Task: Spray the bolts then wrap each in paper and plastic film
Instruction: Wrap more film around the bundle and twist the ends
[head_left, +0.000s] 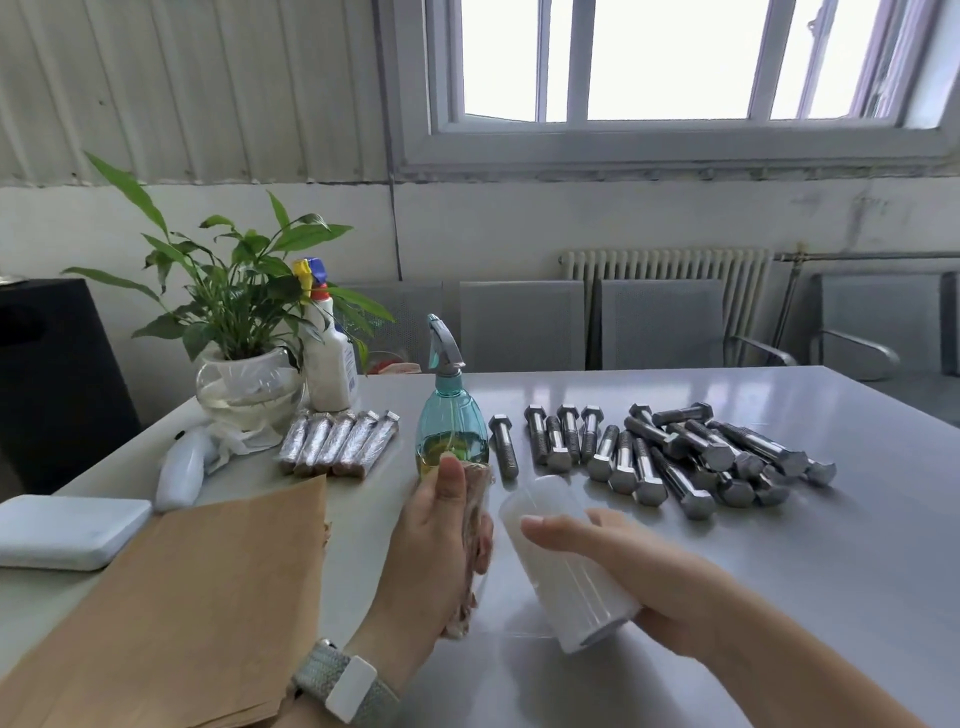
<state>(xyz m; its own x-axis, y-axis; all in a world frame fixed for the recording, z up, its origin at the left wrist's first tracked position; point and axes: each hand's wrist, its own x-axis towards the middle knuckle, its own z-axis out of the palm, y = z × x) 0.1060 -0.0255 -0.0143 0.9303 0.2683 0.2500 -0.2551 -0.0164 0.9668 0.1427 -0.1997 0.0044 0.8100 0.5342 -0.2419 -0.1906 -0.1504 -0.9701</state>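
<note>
paper-wrapped bolt (475, 545) gripped upright in left hand (431, 540), near centre | film roll (563, 566) grasped by right hand (639, 566), just right | bare bolts (675, 457) left far right | risk: film judged likely to slacken or tear if roll was pulled askew

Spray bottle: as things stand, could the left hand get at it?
Probably not right away. The teal spray bottle stands just beyond the left hand with nothing between them, but that hand grips a paper-wrapped bolt, so it would have to set that down first.
</note>
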